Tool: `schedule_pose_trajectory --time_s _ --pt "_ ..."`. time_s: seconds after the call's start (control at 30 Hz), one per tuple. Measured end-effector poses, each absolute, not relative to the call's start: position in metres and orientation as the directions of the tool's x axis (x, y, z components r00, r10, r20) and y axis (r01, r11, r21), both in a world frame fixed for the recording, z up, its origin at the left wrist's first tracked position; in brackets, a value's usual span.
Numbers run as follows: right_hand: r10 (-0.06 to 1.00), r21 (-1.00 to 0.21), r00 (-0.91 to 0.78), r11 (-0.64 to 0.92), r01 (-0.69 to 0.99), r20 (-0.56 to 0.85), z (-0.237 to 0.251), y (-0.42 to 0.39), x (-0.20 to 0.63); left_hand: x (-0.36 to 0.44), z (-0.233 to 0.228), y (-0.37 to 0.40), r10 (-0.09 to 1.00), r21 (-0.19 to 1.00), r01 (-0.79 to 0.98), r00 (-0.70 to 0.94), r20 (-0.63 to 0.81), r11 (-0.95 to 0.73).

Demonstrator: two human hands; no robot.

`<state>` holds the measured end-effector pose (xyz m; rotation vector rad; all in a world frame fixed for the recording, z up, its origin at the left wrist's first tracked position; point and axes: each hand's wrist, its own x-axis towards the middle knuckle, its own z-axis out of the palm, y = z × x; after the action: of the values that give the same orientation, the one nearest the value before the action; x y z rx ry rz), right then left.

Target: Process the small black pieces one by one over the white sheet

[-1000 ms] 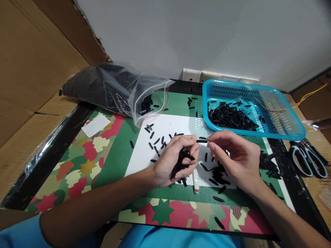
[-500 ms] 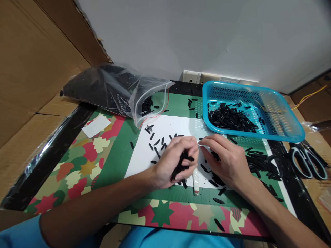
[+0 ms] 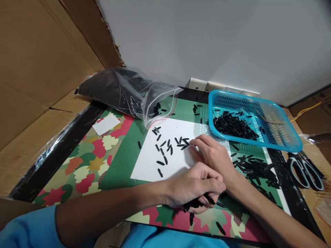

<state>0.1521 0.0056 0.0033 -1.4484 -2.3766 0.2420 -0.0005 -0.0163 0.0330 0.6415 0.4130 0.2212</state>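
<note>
White sheet: a flat rectangular white paper sheet lies on the green patterned mat; against it the dark parts show plainly, which seems to be why they are spread there.
Loose pieces: small black oblong plastic pieces lie scattered on the sheet's middle.
Right hand: the right hand rests on the sheet's right edge, fingertips touching the nearest pieces; it is not closed on anything I can see.
Left hand: the left hand, just below the sheet's near edge, is clenched around a bunch of black pieces, likely to keep a stock ready.
Basket: a blue perforated plastic basket, right of the sheet, holds a heap of the same pieces.
Bag: a clear zip bag, beyond the sheet's far left corner, lies with its mouth towards the sheet.
Scissors: black-handled scissors lie far right of the sheet.
</note>
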Motion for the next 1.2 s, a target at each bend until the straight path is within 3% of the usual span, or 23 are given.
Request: schedule_pose_trajectory --time_s 0.13,0.4,0.53,0.73,0.9,1.03,1.2 --pt "0.921 -0.294 -0.372 0.391 0.872 0.119 0.003 0.015 0.141 -0.002 0.032 -0.018 0.321 0.626 -0.073 0.900 -0.293 0.776" --pt "0.929 -0.376 -0.362 0.364 0.852 0.077 0.002 0.018 0.144 -0.003 0.035 -0.016 0.343 0.607 -0.092 0.887 -0.310 0.789" --pt "0.927 -0.357 -0.366 0.371 0.857 0.086 0.002 0.020 0.142 -0.002 0.031 -0.015 0.346 0.607 -0.098 0.887 -0.307 0.788" --pt "0.847 -0.240 -0.433 0.509 0.826 0.308 0.012 0.009 0.147 -0.003 0.030 -0.012 0.339 0.638 -0.094 0.900 -0.273 0.765" --pt "0.737 -0.286 -0.423 0.623 0.728 0.528 0.034 -0.013 0.177 -0.007 0.034 -0.009 0.323 0.692 -0.070 0.915 -0.242 0.718" --pt "0.524 -0.168 -0.497 0.786 0.595 0.691 0.031 -0.020 0.208 -0.010 0.032 -0.004 0.437 0.686 -0.170 0.868 -0.236 0.708" --pt "0.517 -0.140 -0.469 0.765 0.629 0.716 0.017 -0.026 0.222 -0.011 0.029 0.006 0.593 0.691 -0.299 0.772 -0.229 0.658"
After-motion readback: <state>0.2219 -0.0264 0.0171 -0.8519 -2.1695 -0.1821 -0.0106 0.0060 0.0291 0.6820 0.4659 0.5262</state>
